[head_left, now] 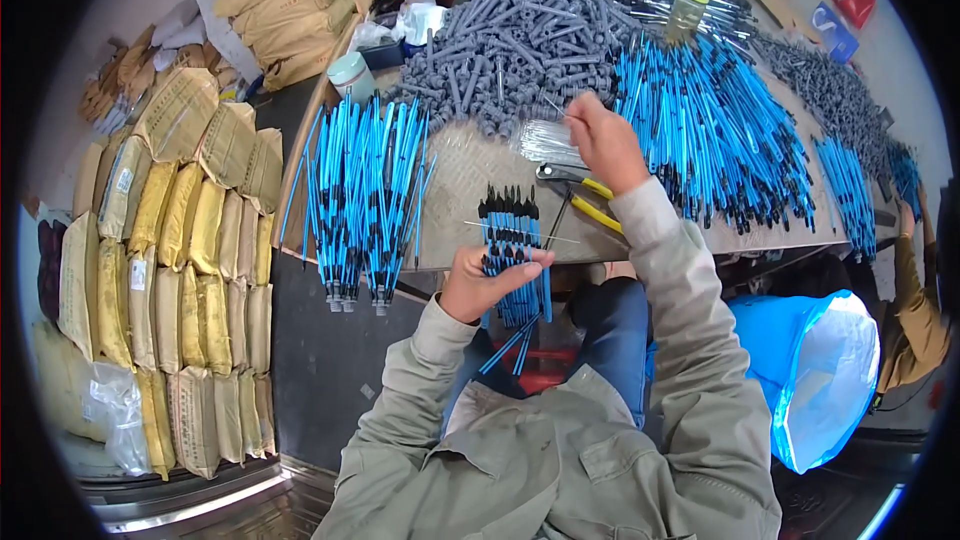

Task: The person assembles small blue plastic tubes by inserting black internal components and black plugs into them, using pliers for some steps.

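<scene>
My left hand (490,282) is closed round a bundle of thin blue rods (512,208) with black tips, held upright at the table's front edge. A thin pale wire (520,232) lies crosswise over the bundle above my thumb. A few blue rods hang out below the hand. My right hand (605,140) is raised to the right, thumb and fingers pinched on what looks like another thin wire (554,106). Beneath it lies a pile of straight silvery wires (548,142). Pliers with yellow handles (598,202) rest on the table just below my right hand.
A heap of grey plastic plugs (520,30) covers the table's back. Blue rods (715,130) lie thick on the right; finished-looking bundles (365,190) overhang the front left. A jar (350,75) and bottle (688,8) stand behind. Stacked sacks (180,290) line the left; another person's arm (915,290) shows far right.
</scene>
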{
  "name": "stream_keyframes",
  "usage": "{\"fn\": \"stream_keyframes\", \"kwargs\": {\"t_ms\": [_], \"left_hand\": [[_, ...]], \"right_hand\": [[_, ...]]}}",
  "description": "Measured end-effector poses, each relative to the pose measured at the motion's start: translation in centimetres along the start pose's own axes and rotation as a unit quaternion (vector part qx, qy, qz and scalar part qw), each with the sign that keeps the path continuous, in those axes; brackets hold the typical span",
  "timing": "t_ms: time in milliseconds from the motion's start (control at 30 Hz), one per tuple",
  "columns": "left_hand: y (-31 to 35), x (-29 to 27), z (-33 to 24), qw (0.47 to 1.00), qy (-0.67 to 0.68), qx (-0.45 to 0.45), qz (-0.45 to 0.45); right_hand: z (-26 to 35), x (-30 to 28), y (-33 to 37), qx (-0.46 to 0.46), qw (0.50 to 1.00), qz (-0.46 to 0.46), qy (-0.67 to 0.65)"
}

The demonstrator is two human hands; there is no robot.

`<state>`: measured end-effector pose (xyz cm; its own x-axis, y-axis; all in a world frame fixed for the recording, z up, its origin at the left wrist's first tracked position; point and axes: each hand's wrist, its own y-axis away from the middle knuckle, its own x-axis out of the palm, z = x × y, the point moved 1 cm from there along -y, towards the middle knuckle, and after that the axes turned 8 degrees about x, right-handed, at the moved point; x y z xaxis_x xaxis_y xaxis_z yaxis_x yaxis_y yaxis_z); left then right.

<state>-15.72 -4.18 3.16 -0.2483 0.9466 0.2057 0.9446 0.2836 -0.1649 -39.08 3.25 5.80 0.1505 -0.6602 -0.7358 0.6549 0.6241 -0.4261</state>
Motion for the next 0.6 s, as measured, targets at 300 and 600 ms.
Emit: {"fn": "stream_keyframes", "kwargs": {"t_ms": [300, 600], "left_hand": [[-0.4, 0.4, -0.2, 1.000, -0.008, 0.005, 0.008], [-0.1, 0.3, 0.0, 1.000, -0.014, 0.007, 0.011]], "right_hand": [[-0.8, -0.5, 0.0, -0.051, 0.991, -0.014, -0.124], [-2.7, 2.9, -2.7, -0.081, 0.983, -0.015, 0.164]]}}
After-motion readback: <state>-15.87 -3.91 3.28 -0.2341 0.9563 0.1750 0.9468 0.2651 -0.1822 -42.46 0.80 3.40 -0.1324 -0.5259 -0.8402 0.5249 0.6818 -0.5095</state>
